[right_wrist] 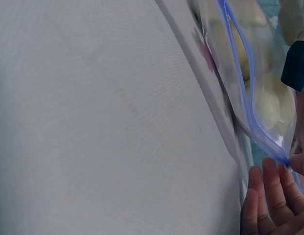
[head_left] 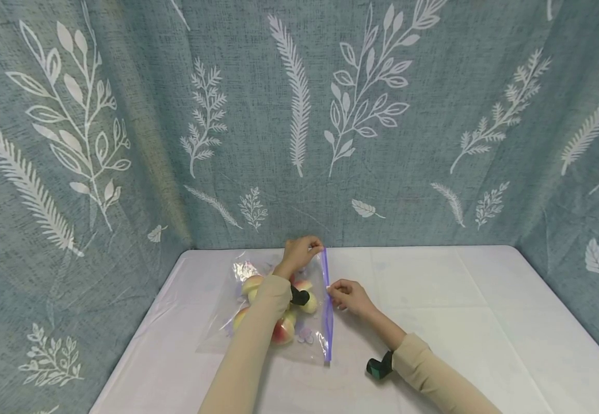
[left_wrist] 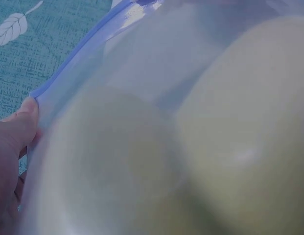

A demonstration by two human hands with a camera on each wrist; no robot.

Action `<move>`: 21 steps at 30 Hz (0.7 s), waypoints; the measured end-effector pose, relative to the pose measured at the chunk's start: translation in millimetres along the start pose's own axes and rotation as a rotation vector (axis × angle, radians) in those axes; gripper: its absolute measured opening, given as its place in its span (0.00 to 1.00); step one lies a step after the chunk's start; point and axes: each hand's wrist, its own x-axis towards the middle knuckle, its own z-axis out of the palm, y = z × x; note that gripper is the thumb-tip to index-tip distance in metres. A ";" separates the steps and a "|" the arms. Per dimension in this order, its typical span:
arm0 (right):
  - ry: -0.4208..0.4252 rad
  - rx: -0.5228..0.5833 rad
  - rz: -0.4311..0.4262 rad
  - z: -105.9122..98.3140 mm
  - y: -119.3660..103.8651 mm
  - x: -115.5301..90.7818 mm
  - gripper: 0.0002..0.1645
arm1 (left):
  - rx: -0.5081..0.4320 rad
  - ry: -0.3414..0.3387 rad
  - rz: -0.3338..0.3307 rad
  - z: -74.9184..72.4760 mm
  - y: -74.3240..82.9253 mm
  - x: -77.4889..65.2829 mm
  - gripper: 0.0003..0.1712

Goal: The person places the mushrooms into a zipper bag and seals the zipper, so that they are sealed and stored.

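A clear zip-lock bag (head_left: 216, 328) lies on its side on the table, its purple zip edge (head_left: 329, 333) facing right. Several yellow-and-red fruits (head_left: 282, 332), peach-like in look, fill it. My left hand (head_left: 299, 253) reaches over the bag and pinches the far end of the zip edge; in the left wrist view its thumb (left_wrist: 28, 110) presses on that corner. Midway along the zip, my right hand (head_left: 350, 296) pinches the purple strip between thumb and fingers. In the right wrist view the two zip strips (right_wrist: 247, 88) stand apart on the near side of that pinch.
A white cloth covers the table (head_left: 434, 322). Behind it and at both sides hangs a blue-green curtain (head_left: 258, 115) with white leaf prints. Each wrist wears a dark camera mount (head_left: 379, 366); the left one sits just over the fruits.
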 end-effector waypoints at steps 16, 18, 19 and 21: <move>-0.030 -0.017 -0.011 -0.7 -13.2 -11.7 0.14 | 0.003 0.006 -0.003 -0.7 -1.3 0.9 0.10; -0.032 -0.012 -0.017 -0.5 -3.7 -7.6 0.14 | 0.005 0.005 -0.010 -0.9 -1.3 1.5 0.10; -0.032 -0.010 -0.013 -0.1 1.0 -5.2 0.14 | 0.005 0.006 -0.011 -1.1 -1.2 1.7 0.09; -0.032 -0.010 -0.004 0.2 6.9 -2.6 0.15 | 0.006 0.010 -0.013 -1.8 -0.6 1.7 0.09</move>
